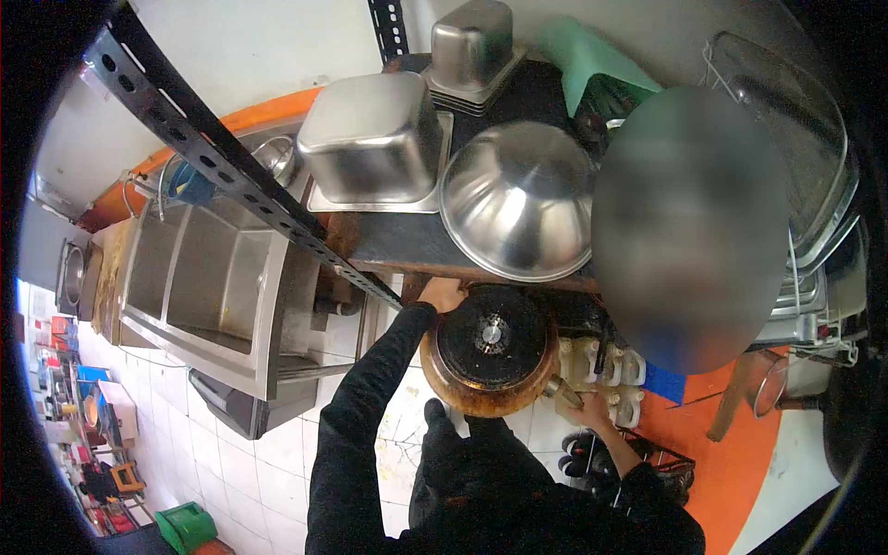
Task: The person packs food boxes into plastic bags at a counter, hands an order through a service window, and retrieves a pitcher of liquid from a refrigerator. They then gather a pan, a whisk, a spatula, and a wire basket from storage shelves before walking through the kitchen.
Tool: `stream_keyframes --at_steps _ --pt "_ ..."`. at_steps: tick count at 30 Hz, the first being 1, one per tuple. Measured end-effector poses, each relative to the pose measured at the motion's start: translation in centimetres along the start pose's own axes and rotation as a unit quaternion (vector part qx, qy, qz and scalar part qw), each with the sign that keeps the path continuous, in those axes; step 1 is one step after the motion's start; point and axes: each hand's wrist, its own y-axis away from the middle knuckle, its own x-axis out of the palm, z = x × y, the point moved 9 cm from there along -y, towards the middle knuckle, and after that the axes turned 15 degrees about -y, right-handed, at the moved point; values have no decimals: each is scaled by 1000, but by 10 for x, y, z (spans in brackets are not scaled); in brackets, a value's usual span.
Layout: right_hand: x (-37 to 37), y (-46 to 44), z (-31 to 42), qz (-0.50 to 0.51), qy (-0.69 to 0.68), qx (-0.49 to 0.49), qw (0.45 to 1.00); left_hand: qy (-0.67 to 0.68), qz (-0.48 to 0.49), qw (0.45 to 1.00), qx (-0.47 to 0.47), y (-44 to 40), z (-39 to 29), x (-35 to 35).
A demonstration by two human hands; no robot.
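A round pan (490, 393) with a browned, scorched outside and a black disc with a metal centre on its base is held bottom up in front of my body. My right hand (589, 410) is closed round its handle at the lower right. At the pan's upper left edge is my left hand (445, 294), bent at the rim; its fingertips are hidden. Just above, a large steel bowl (518, 199) lies upside down on the dark shelf (393, 239), beside an upturned steel container (370, 139).
A steel sink (217, 277) stands at the left, behind a black slotted post (213, 162). Plastic bottles (629, 367) are under the shelf. Wire racks (805, 139) and a strainer (770, 387) are at the right. A large blurred oval hides part of the right side.
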Motion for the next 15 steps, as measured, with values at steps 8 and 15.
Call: stream_keyframes --at_steps 8,15 --pt "17 98 -38 -1 27 141 990 4 -56 998 14 -19 9 43" --pt "58 164 -106 11 -36 235 971 -22 -58 998 -9 -32 17 57"
